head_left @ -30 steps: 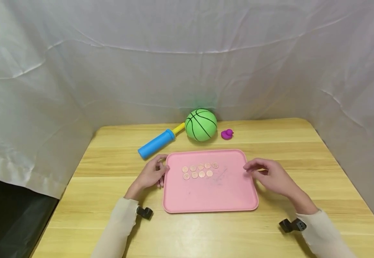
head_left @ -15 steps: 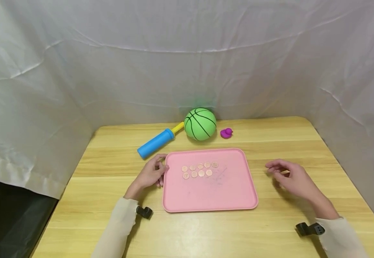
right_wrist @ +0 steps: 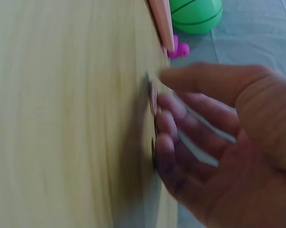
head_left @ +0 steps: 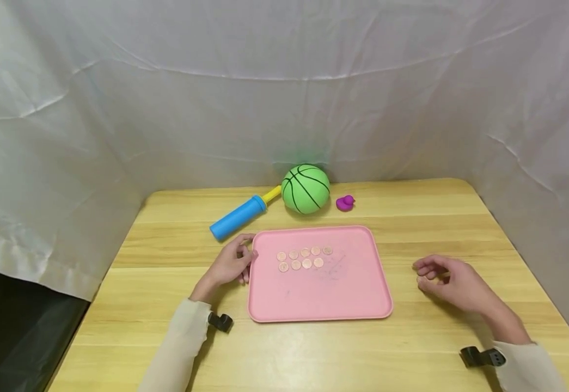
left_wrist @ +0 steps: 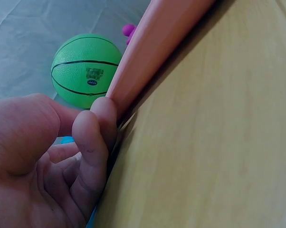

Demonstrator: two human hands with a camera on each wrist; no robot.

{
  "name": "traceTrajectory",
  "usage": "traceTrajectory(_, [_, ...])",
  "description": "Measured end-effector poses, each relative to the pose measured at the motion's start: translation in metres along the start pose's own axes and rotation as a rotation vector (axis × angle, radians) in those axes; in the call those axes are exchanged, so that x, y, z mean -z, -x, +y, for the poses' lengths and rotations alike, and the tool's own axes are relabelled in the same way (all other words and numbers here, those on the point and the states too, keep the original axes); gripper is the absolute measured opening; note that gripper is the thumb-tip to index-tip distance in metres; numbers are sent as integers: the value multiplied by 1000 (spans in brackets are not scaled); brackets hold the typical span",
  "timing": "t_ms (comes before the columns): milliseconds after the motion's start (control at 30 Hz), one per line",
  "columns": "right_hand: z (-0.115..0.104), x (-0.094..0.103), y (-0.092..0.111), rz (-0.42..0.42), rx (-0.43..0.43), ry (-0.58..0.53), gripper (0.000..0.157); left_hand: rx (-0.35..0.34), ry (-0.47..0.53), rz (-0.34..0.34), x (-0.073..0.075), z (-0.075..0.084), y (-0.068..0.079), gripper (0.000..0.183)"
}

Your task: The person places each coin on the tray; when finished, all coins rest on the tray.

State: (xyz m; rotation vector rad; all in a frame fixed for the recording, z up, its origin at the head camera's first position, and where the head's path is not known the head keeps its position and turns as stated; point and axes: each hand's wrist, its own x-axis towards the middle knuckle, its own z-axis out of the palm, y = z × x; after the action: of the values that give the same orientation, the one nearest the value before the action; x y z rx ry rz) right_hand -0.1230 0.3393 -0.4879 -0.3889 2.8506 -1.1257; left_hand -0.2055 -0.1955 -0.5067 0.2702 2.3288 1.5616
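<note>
The pink tray [head_left: 289, 305] lies on the table and holds copper-coloured coins [head_left: 306, 252] in two rows. My left hand [head_left: 230, 265] grips its left rim; the left wrist view shows curled fingers [left_wrist: 88, 147] against the tray edge [left_wrist: 152, 52]. To the right of the tray, my right hand [head_left: 453, 280] hangs low over the table with loosely bent fingers. A coin [head_left: 422, 279] shows by its fingertips. In the right wrist view this coin [right_wrist: 153, 97] appears thin beside the fingers, apart from the blurred thumb; a dark thin shape below it is unclear.
Behind the tray stand a green ball [head_left: 306, 189] with black lines and a small purple duck [head_left: 345, 203]. A blue pump [head_left: 237, 218] with a yellow end lies at the back left. Pale cloth [head_left: 284, 109] hangs around the table [head_left: 309, 359].
My right hand has left the tray's right edge and moved right and towards me. A coin now shows at its fingertips. My left hand, the tray and its coins look the same.
</note>
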Motion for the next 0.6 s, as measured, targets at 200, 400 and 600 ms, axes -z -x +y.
traceTrajectory(200, [9, 1, 3, -25, 41, 11, 26, 5, 6, 8, 0, -2, 0, 52])
traceTrajectory(400, [7, 3, 3, -74, 26, 47, 17, 7, 2, 1, 1, -3, 1, 51])
traceTrajectory(600, [-1, 4, 0, -164, 21, 84, 13, 5, 3, 4, 1, -2, -1, 51])
